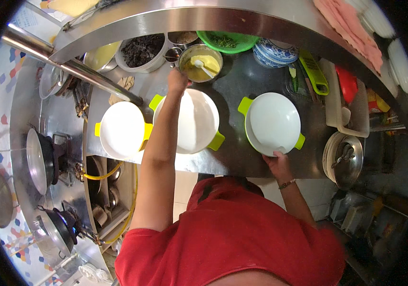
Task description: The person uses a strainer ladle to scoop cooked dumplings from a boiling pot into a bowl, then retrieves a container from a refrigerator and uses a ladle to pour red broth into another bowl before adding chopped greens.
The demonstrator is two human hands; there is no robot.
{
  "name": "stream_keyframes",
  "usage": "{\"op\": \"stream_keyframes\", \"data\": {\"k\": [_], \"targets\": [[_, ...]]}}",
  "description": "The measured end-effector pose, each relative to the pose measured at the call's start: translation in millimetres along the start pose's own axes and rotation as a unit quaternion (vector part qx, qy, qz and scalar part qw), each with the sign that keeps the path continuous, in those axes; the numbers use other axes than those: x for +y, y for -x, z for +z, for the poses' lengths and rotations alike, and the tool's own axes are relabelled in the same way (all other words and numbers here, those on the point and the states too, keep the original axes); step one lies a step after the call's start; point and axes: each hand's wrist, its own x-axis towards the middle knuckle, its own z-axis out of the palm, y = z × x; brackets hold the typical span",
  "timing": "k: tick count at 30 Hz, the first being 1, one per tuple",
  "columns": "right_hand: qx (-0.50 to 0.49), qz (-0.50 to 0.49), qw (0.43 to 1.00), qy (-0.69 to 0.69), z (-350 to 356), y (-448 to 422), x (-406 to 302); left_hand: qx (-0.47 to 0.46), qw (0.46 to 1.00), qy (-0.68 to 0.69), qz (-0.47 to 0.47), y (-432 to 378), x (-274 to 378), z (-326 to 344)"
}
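Three white bowls with green or yellow-green side handles stand in a row on the steel counter: the left bowl, the middle bowl and the right bowl. My left hand reaches past the middle bowl and appears closed around the handle of a small metal cup with dark contents. Beside that cup, a metal bowl holds something yellow and a white spoon. My right hand grips the near rim of the right bowl, which looks empty.
Behind stand a white tub of dark food, a green basin with chopped greens and a blue-and-white patterned bowl. A green grater and a plastic basket lie right. A steel shelf edge overhangs; gas burners with pans are left.
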Motion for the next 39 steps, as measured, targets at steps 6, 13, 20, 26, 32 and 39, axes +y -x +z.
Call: {"op": "stream_keyframes", "data": {"k": [6,13,20,26,32,39], "targets": [[0.202,0.218,0.955,0.006,45,7,-70,-0.087,0.993,-0.081,0.013,8,3,6],[0.177,-0.123,0.904,0.369,152,-14,-140,-0.08,0.965,-0.201,0.149,32,7,-2],[-0.09,-0.083,0.975,0.185,339,-195,-62,0.009,0.976,-0.113,0.187,97,-4,-71],[0.041,0.157,0.987,0.022,412,-292,-19,-0.008,0.998,0.027,0.058,156,-23,-136],[0.066,0.108,0.987,-0.097,410,-314,8,0.045,0.993,0.109,-0.019,167,-32,-168],[0.042,0.151,0.987,-0.021,391,-273,-15,0.045,0.991,0.126,0.026,140,-10,-174]]}}
